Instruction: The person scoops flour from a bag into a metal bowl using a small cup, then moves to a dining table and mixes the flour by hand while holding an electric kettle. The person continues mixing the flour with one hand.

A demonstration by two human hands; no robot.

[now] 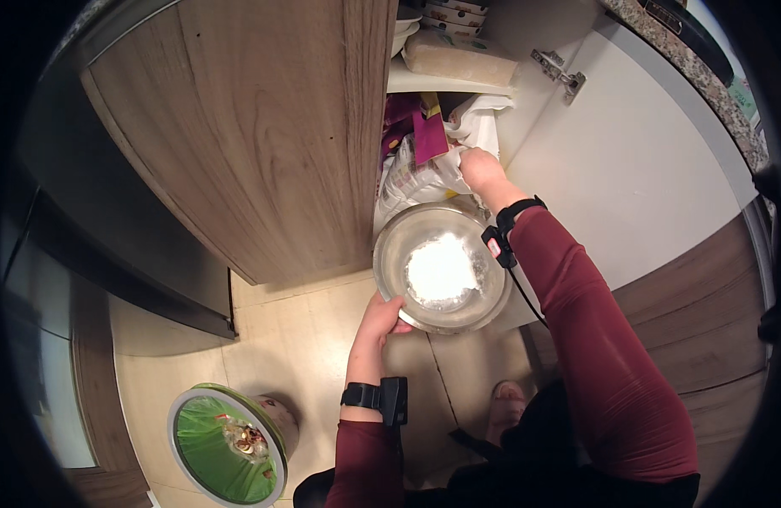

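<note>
A steel bowl (398, 254) with a mound of white powder (442, 270) sits low before the cabinet opening. My left hand (385, 317) grips its near-left rim, thumb over the edge. Inside the cabinet's lower space stands a printed white plastic bag (416, 181), its top bunched and crumpled. My right hand (481, 170) is curled at the upper edge of this bag and appears to grip it; the fingertips are hidden by the plastic. A purple package (430, 136) lies against the bag.
Left of the opening stands a wood-grain cabinet door (263, 127); a white-faced door (631, 171) is swung out at right. A wrapped package (460, 58) and stacked bowls (454, 18) occupy the shelf (422, 81). A green-lined bin (196, 438) stands on the floor.
</note>
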